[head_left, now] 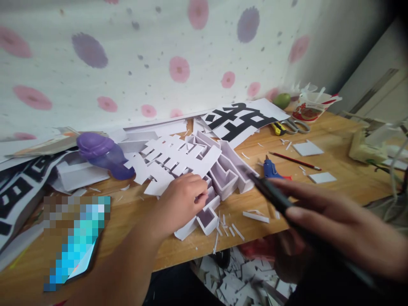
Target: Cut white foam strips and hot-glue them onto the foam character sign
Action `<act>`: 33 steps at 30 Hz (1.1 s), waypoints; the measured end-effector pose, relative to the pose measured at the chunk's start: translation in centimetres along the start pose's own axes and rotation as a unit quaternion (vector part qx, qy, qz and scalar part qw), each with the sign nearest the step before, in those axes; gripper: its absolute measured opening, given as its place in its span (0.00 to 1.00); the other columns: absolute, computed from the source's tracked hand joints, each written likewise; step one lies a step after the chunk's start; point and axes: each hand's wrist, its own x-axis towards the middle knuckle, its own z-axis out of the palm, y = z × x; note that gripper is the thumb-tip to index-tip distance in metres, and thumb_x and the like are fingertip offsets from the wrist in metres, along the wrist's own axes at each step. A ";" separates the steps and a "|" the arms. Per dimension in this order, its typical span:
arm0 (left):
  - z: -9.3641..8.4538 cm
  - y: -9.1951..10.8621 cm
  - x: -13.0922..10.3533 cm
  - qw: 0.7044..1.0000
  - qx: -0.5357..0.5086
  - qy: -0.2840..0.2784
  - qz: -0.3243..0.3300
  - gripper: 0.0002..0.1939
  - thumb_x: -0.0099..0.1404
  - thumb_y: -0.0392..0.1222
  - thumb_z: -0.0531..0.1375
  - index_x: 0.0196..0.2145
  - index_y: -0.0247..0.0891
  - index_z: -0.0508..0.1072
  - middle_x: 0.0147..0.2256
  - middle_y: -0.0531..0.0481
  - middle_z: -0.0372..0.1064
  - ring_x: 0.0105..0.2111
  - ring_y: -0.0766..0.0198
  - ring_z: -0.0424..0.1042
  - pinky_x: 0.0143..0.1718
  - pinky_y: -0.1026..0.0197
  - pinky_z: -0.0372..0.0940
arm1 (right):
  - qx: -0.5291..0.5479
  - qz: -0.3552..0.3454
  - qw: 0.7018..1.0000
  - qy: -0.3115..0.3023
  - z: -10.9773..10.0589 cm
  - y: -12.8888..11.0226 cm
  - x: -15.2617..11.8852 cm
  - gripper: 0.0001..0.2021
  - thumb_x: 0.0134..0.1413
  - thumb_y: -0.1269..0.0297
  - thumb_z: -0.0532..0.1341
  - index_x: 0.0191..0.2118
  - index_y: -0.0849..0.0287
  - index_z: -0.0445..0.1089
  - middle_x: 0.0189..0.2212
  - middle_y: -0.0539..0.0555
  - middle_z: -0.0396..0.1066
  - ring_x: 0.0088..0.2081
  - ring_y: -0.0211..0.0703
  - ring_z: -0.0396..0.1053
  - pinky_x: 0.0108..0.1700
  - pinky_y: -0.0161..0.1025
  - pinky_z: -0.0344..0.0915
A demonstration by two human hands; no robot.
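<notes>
My left hand (185, 197) rests with curled fingers on the front edge of a white cut-out sheet (178, 157) and a white walled structure (223, 182); what its fingers grip, if anything, is hidden. The sheet lies over part of the structure, whose channels stand open at the right. On the right, my right hand (338, 225) is closed around a long black tool (277, 195), blurred, its thin tip pointing toward the structure's right end. A blue glue gun (270, 169) lies just beyond that tip.
A red-black pencil (295, 160), white foam pieces (307, 148), scissors (296, 126) and a yellow cutter (278, 128) lie at the right. Behind are a printed sheet (242, 121) and a paper bowl (312, 106). A purple object (103, 153) and a phone (79, 242) lie left.
</notes>
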 end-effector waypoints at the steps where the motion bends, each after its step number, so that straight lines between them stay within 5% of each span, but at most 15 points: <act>1: 0.0 0.0 0.0 1.000 -0.001 0.000 -0.001 0.12 0.60 0.30 0.52 0.21 0.37 0.56 0.23 0.55 0.55 0.27 0.68 0.56 0.29 0.62 0.53 | 0.021 0.017 0.998 -0.052 1.4 -0.5 0.1 0.29 0.55 0.46 0.56 0.60 0.50 0.56 0.35 0.54 0.70 0.30 0.43 0.68 0.25 0.33 0.66; 4: 0.0 0.0 -0.1 1.000 -0.002 -0.004 0.001 0.10 0.60 0.30 0.52 0.22 0.36 0.60 0.24 0.54 0.57 0.28 0.67 0.58 0.30 0.62 0.54 | 0.072 0.053 0.988 -0.127 3.8 -0.8 0.9 0.29 0.57 0.46 0.54 0.61 0.52 0.52 0.30 0.52 0.69 0.26 0.39 0.67 0.24 0.32 0.65; 6: 0.1 0.0 -0.1 1.000 -0.002 -0.004 0.006 0.09 0.61 0.30 0.52 0.23 0.36 0.61 0.24 0.54 0.59 0.29 0.66 0.59 0.31 0.62 0.55 | 0.094 0.069 0.983 -0.140 4.4 -0.5 1.6 0.29 0.57 0.47 0.55 0.61 0.51 0.52 0.37 0.53 0.68 0.27 0.38 0.68 0.26 0.32 0.67; 8: 0.1 -0.1 -0.1 1.000 0.003 -0.005 0.007 0.10 0.61 0.31 0.52 0.23 0.36 0.61 0.24 0.53 0.59 0.29 0.66 0.59 0.31 0.62 0.55 | 0.105 0.081 0.981 -0.142 4.7 -0.2 1.9 0.30 0.57 0.47 0.55 0.61 0.52 0.52 0.43 0.55 0.67 0.28 0.38 0.68 0.27 0.33 0.68; 24: 0.1 -0.1 -0.2 1.000 0.010 -0.005 0.002 0.09 0.62 0.32 0.52 0.23 0.37 0.61 0.24 0.54 0.59 0.29 0.66 0.59 0.31 0.61 0.55 | 0.104 0.110 0.977 -0.153 5.3 0.6 2.1 0.32 0.56 0.47 0.55 0.63 0.54 0.49 0.36 0.55 0.69 0.28 0.41 0.68 0.29 0.36 0.69; 29: 0.5 0.3 -0.1 0.999 0.015 0.029 -0.042 0.06 0.58 0.35 0.59 0.33 0.38 0.64 0.28 0.54 0.63 0.31 0.64 0.62 0.32 0.60 0.57 | 0.079 0.074 0.984 -0.145 5.3 0.1 2.2 0.28 0.56 0.49 0.54 0.61 0.53 0.55 0.37 0.55 0.69 0.28 0.41 0.69 0.27 0.35 0.69; 33: 0.5 1.0 0.0 0.995 0.065 0.056 -0.048 0.04 0.58 0.37 0.59 0.30 0.38 0.65 0.31 0.50 0.62 0.34 0.61 0.62 0.36 0.57 0.59 | 0.028 0.006 0.994 -0.109 5.3 -0.4 2.4 0.24 0.56 0.54 0.54 0.58 0.53 0.61 0.37 0.54 0.69 0.35 0.45 0.70 0.33 0.37 0.70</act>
